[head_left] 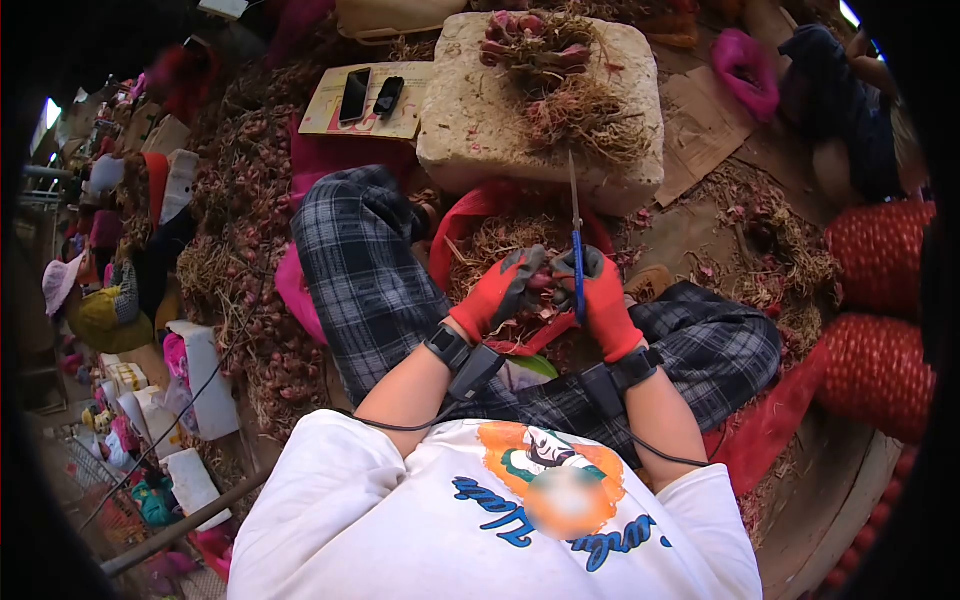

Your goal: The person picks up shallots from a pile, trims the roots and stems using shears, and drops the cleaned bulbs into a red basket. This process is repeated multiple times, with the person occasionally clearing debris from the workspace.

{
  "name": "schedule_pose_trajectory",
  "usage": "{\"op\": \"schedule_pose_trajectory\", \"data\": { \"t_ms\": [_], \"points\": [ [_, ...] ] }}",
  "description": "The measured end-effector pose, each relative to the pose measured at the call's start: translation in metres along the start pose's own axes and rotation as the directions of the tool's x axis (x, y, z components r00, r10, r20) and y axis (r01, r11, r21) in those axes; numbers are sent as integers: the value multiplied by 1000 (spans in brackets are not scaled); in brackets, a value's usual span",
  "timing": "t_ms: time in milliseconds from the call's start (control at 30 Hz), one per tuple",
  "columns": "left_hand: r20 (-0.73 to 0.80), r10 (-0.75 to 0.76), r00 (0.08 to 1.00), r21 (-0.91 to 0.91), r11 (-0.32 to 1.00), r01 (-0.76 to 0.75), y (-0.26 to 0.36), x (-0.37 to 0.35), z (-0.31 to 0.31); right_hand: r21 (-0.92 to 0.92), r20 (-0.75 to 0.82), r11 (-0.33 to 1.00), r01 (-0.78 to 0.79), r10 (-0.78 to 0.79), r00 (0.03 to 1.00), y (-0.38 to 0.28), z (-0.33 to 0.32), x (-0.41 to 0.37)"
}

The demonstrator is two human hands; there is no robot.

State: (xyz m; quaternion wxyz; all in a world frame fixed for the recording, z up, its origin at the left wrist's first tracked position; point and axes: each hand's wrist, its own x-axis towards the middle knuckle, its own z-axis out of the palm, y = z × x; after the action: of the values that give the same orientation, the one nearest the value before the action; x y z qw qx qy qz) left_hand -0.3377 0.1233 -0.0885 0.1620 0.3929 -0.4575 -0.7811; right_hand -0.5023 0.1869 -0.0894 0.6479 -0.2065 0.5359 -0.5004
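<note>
My left hand, in a red and grey work glove, has its fingers closed round some small red onions. Beside it, my right hand, gloved the same way, grips blue-handled scissors whose blades point away from me. Both hands are over a red mesh bag between my knees, with dry roots and stalks in it. Beyond the bag stands a pale foam block, bearing a bunch of red onions with dried stalks and roots. Glove and onions partly hide each other.
On a board left of the block lie a phone and a small black device. Heaped onions lie to my left. Full red mesh sacks stand on the right, and another person sits at the upper right.
</note>
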Motion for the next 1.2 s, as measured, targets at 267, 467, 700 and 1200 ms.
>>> {"op": "schedule_pose_trajectory", "data": {
  "t_ms": [267,467,700,1200],
  "points": [
    [-8,-147,989,-302,943,138,-10,4,-6,-386,56,846,368,-377,925,-5,11,-3],
    [36,-212,977,-404,891,208,-17,3,-15,-490,172,747,449,-422,890,-15,16,-10],
    [19,-11,1000,-124,992,14,-22,4,-15,-573,204,670,472,-442,874,-19,16,-10],
    [-89,-46,995,-49,998,42,1,-10,6,-511,-32,808,292,-357,933,-6,17,-11]
  ]
}}
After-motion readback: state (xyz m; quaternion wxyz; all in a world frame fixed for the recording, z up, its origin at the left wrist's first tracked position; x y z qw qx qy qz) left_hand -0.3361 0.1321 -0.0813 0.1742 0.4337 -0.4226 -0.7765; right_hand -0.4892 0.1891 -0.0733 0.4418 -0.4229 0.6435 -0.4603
